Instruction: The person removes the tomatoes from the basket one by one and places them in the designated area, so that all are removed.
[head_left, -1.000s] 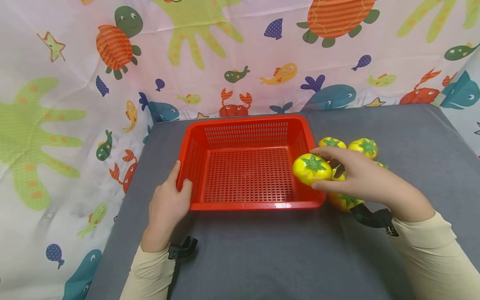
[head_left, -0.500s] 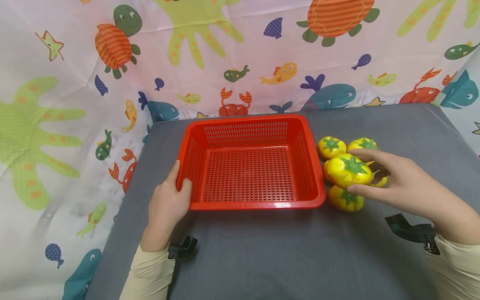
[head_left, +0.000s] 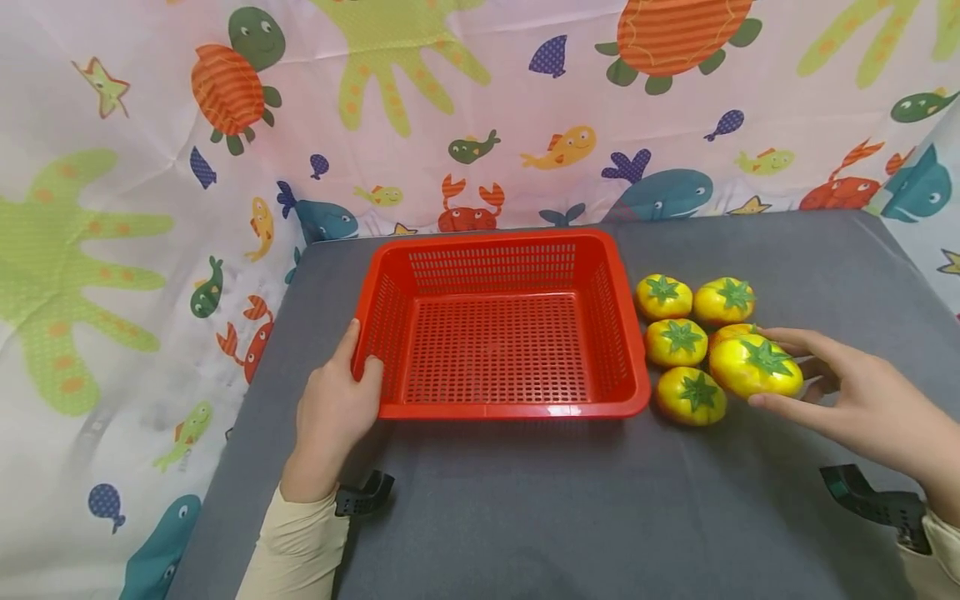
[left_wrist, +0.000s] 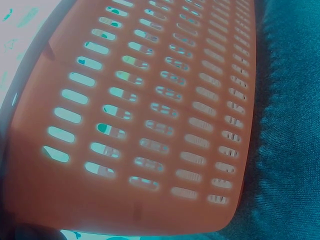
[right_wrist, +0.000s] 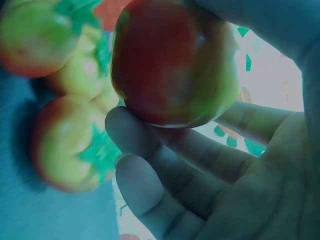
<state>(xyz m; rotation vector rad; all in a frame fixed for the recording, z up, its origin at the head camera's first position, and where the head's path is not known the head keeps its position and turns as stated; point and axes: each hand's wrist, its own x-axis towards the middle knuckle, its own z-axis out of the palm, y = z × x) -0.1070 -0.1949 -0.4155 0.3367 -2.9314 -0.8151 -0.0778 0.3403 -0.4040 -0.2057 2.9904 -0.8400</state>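
In the head view my left hand grips the left rim of a red plastic basket, thumb on the inner side. The basket's slotted side wall fills most of the left wrist view. My right hand holds a yellow tomato with a green star-shaped top, pinched between thumb and fingers. From the right wrist view this held tomato shows a reddish underside. Several like it, such as the front tomato, sit right of the basket; one beneath the held tomato is partly hidden.
A grey cloth covers the table. Behind and to the left hangs a white curtain printed with sea animals. The rearmost tomatoes stand close to the basket's right wall.
My right hand has moved right with the tomato, from over the basket's right rim to the right side of the tomato group. My left hand and the basket stay put.
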